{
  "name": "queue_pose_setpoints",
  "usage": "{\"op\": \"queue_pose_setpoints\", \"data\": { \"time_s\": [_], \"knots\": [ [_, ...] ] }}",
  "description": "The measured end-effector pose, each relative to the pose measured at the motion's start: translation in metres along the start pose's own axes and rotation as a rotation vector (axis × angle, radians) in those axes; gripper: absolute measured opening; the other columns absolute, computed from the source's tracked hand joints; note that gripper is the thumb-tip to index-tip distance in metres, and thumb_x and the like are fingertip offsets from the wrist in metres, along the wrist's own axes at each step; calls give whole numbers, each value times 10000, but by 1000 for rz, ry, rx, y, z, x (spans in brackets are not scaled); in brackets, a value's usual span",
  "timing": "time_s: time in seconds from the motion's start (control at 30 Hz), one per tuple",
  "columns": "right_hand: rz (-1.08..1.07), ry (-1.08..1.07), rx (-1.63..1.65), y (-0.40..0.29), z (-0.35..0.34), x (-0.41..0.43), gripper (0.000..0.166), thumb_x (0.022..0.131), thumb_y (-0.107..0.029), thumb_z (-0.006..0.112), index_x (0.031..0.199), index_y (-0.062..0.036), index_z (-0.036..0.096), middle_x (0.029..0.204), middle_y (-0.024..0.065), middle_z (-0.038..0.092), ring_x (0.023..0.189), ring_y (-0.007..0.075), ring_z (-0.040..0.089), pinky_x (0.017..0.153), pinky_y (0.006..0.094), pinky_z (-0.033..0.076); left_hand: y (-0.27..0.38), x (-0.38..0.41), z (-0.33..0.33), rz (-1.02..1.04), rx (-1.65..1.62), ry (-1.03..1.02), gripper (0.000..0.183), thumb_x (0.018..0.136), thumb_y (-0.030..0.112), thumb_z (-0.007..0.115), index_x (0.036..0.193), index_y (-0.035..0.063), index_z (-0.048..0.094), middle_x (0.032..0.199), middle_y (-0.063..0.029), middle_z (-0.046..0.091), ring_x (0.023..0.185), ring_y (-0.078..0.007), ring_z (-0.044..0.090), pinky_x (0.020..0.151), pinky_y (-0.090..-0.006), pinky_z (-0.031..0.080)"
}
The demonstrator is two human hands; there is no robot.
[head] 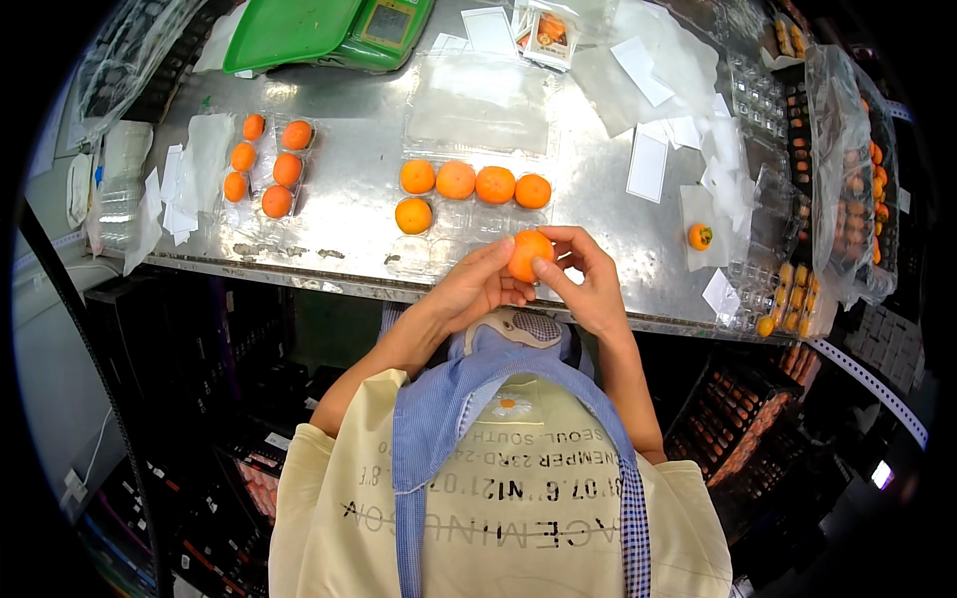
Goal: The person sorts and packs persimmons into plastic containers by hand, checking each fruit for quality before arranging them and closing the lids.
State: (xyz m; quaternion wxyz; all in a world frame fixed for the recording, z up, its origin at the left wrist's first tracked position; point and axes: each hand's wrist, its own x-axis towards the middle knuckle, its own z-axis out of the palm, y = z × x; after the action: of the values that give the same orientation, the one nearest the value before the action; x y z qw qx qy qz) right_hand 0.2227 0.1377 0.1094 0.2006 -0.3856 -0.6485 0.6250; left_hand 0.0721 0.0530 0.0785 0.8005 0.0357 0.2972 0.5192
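Observation:
An orange persimmon [531, 256] is held between both my hands, over the near edge of a clear plastic tray [486, 222]. My left hand [478, 278] grips its left side with the thumb on top. The thumb of my right hand [585, 278] presses its lower right face while the fingers curl behind it. In the tray, persimmons [456, 180] fill the far row, and another persimmon [413, 216] sits at the left of the row nearer me. The tray's clear lid [482, 105] lies folded back beyond them.
A green scale [299, 34] stands at the back left. Left of the tray lies a second clear tray with several persimmons [287, 170]. White paper slips [647, 163] and a single persimmon [700, 237] with green calyx lie right. The metal table edge [284, 278] runs before me.

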Motion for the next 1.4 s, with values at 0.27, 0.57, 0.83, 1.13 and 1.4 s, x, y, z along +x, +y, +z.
{"op": "queue_pose_setpoints", "data": {
  "time_s": [0.27,0.57,0.83,1.13,1.4],
  "knots": [
    [-221,-22,-205,1,1,-1,532,658,-66,699,1150,-56,498,1105,102,502,955,194,523,705,270,478,-1,1,11,305,378,187,433,764,88,650,1139,61,436,1018,-84,540,928,-150,543,800,-279,457],
    [-209,37,-201,11,15,-1,556,632,-52,716,1138,-54,486,1094,109,502,967,211,529,693,283,485,-1,-3,5,369,518,251,502,716,70,698,1141,68,432,1073,-90,525,944,-149,542,806,-274,456],
    [-295,11,-300,10,16,5,513,612,-108,738,1068,-34,514,998,106,553,827,215,563,690,311,474,10,-11,2,139,416,214,442,811,220,617,1179,61,431,1005,-96,555,793,-138,569,628,-250,468],
    [-448,24,-628,11,49,37,412,620,-164,713,970,-46,531,904,105,563,790,257,547,669,338,445,27,-66,-72,522,312,797,241,852,166,557,1061,47,543,910,-43,593,712,-81,543,629,-208,436],
    [-621,-2,-848,24,79,58,425,626,-186,708,989,-36,547,921,94,556,830,231,521,745,345,372,23,-71,-88,619,417,829,164,833,96,564,984,32,562,879,-26,587,708,-65,525,625,-196,419]
  ]
}}
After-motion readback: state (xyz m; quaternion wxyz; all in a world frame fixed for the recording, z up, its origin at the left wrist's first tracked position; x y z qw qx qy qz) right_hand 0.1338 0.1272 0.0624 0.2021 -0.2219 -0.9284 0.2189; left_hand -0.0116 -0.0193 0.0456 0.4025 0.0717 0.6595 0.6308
